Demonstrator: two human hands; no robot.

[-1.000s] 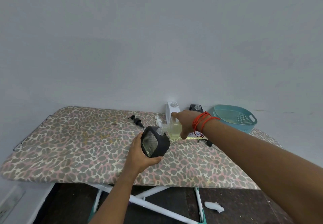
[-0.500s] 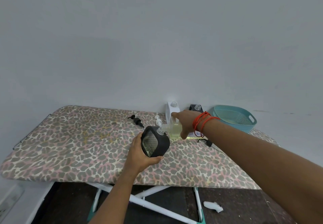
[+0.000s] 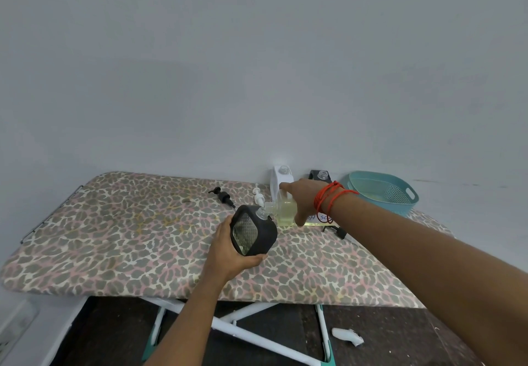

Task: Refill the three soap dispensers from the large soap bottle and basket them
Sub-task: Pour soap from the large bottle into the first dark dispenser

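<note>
Against a plain grey wall, the leopard-print desk (image 3: 120,240) stands on white legs; left hand (image 3: 228,254) grips a black dispenser (image 3: 253,234), right hand (image 3: 304,202) tilts the soap bottle (image 3: 283,209).

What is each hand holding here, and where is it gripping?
The left hand grips the black dispenser around its lower body. The right hand holds the tilted clear soap bottle around its body.

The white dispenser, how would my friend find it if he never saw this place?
Start at the leopard-print board and follow its far edge, by the wall, toward the teal basket. Just left of the right hand stands the white dispenser, upright with its neck open. The dispenser beside it is black, and so is the one in the left hand.
</note>
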